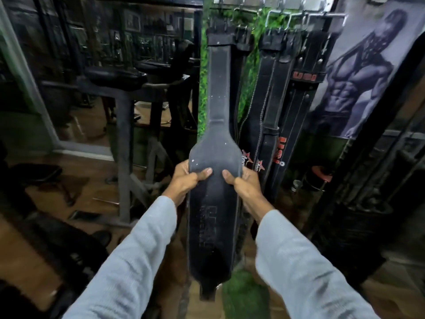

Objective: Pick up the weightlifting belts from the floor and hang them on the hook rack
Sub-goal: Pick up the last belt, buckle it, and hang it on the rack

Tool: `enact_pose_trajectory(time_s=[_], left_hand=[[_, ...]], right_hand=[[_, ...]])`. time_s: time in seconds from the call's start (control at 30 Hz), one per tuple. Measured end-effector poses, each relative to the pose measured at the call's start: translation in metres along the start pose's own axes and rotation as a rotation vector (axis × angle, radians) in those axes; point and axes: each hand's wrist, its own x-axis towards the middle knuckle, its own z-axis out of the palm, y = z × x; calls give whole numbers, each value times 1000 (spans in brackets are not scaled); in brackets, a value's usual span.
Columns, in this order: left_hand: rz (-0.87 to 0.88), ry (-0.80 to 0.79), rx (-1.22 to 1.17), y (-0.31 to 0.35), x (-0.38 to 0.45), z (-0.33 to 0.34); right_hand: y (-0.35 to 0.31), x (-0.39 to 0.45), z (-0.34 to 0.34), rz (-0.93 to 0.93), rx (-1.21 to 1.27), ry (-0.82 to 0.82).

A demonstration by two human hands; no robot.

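Note:
A long black leather weightlifting belt [217, 107] hangs straight down in front of me, its top end up at the hook rack [276, 6]. My left hand [186, 180] grips its wide middle part on the left edge, thumb on the front. My right hand [245, 183] grips the right edge at the same height. The belt's lower end dangles between my grey sleeves. Whether its buckle sits on a hook is hard to tell.
Several other black belts [276, 93] hang from the metal hooks to the right, some with red lettering. A poster [358, 72] covers the wall at right. Gym machines and a padded bench [119, 77] stand to the left on a wooden floor.

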Motion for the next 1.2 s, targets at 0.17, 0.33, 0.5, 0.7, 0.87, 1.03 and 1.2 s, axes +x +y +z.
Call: enact_pose_trajectory(time_s=[0.17, 0.33, 0.5, 0.7, 0.87, 1.03, 1.2], left_hand=[[-17, 193, 182, -5, -46, 15], [24, 515, 542, -8, -83, 26], [-63, 529, 495, -20, -120, 30], [-136, 569, 537, -28, -168, 53], [-178, 548, 574, -41, -196, 49], [-174, 539, 538, -35, -220, 45], [-156, 572, 548, -37, -236, 40]], right_hand=[[11, -28, -16, 19, -32, -117], [18, -63, -21, -9, -183, -80], [39, -125, -22, -156, -249, 180], [18, -149, -34, -63, -483, 314], [46, -179, -41, -9, -580, 305], [61, -197, -40, -32, -555, 260], [69, -215, -41, -39, -479, 210]])
